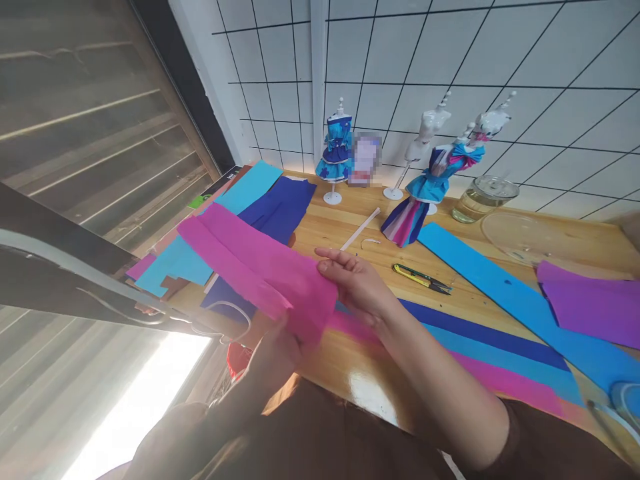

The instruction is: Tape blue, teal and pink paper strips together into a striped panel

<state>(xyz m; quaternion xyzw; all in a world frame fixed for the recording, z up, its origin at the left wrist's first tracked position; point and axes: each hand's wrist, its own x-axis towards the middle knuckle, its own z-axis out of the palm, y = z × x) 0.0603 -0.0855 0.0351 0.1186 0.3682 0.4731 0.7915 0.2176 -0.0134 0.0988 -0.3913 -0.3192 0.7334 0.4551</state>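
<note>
My left hand (277, 357) and my right hand (357, 283) hold a bright pink piece of fabric (260, 267) above the table's front part. The left grips its lower edge, while the right pinches its right edge between thumb and fingers. The fabric stretches away to the upper left, with a lengthwise fold showing. Under its far end lie dark blue fabric (287, 207) and light blue fabric (253, 190). Beneath my right forearm, dark blue, light blue and pink strips (500, 357) run side by side along the wooden table (320, 223).
Yellow-handled thread snips (423, 279) lie right of my right hand. Small mannequins, one in a blue dress (335, 150), another in a striped skirt (405, 220), stand by the tiled wall. A glass jar (483, 199), long blue strip (480, 280) and purple fabric (593, 303) are at right.
</note>
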